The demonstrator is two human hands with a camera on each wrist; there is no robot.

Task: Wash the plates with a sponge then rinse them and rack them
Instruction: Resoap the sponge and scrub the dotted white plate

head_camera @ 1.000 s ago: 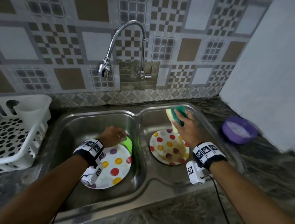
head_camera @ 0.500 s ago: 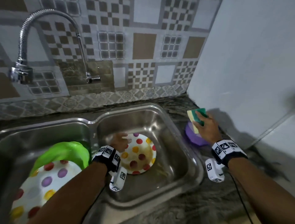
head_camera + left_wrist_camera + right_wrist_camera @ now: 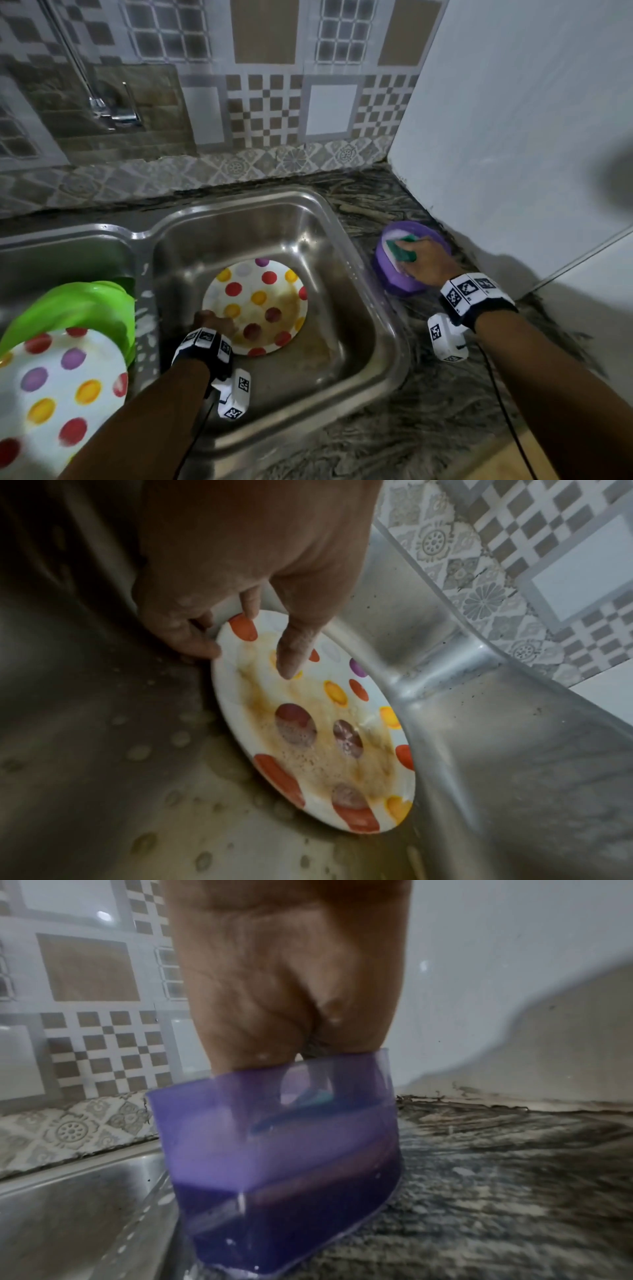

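Observation:
A dirty white plate with coloured dots [image 3: 260, 305] [image 3: 318, 723] lies in the right sink basin [image 3: 346, 342], smeared brown. My left hand [image 3: 214, 323] [image 3: 246, 631] pinches its near-left rim, thumb on top and fingers under the edge. My right hand [image 3: 424, 262] [image 3: 287, 993] holds the green-and-yellow sponge [image 3: 402, 251] down inside the purple soap bowl [image 3: 394, 274] [image 3: 274, 1150] on the counter right of the sink. In the right wrist view the fingers disappear behind the bowl's wall. A second dotted plate [image 3: 58, 394] sits in the left basin at the lower left.
A green plate or bowl [image 3: 75, 308] lies under the dotted plate in the left basin. The tap's base [image 3: 113, 113] is at the back left. A white wall panel [image 3: 513, 137] stands close behind the purple bowl. Dark marbled counter [image 3: 428, 428] runs along the right.
My right hand carried the sponge from over the right basin across to the counter and lowered it into the purple bowl. My left hand moved from the left basin's plate and took the dirty plate's rim.

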